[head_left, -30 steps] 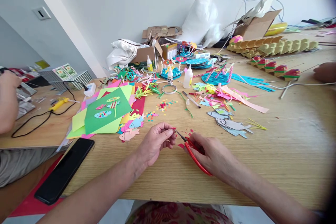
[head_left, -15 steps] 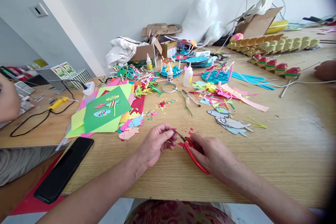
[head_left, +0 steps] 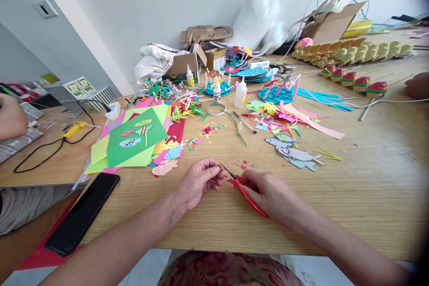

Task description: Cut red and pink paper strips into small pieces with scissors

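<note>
Pale wall [head_left: 134,0], wooden table [head_left: 187,232], right hand [head_left: 264,191], grip around red scissors [head_left: 248,200], left hand [head_left: 200,181] pinching red scrap [head_left: 220,166]

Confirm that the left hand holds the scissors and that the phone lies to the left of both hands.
Not quite: the head view shows the scissors in the right hand, not the left. The phone does lie to the left of both.

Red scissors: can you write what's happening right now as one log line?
right hand: holds red scissors | left hand: pinches tiny red bit | blades: near left hand | red scraps: on table
</note>
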The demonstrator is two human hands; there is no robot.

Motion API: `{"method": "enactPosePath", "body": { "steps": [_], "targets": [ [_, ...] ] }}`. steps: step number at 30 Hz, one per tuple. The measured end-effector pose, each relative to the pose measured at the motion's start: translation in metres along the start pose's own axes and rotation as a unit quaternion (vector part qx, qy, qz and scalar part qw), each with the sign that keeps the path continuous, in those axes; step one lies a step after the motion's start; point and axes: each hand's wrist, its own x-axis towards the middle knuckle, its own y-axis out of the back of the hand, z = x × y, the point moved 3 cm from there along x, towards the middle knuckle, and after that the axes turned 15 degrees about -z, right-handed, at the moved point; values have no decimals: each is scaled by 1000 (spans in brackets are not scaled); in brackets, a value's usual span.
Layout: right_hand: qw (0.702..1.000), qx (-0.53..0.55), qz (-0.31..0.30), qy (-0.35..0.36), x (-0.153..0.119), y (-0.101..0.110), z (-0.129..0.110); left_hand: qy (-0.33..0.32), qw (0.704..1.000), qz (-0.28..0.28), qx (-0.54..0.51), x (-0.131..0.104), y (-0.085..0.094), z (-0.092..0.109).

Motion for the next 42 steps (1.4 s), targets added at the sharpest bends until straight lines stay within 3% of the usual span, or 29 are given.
{"method": "enactPosePath", "body": {
  "steps": [5,13,19,26,29,31,34,38,42],
  "targets": [
    [999,42,-9,5,2,11,4,9,1000,22,4,-2,5,2],
    [998,56,0,2,13,34,17,9,1000,12,13,-4,9,1],
    [991,136,7,9,15,51,24,15,1000,-6,17,-1,5,4],
    [932,355,36,66,14,61,40,43,996,-45,67,29,-17,9],
    [905,414,38,92,18,57,49,58,981,-57,178,48,-24,10],
    [896,431,39,98,20,55,55,57,944,-62,319,59,-27,15],
    [890,444,45,99,19,54,62,20,837,-73,542,68,-30,31],
    [890,444,51,90,17,57,64,-1,718,-113,687,61,-22,48],
    [905,414,52,83,15,57,61,33,605,-130,785,46,-1,42]
  ]
}}
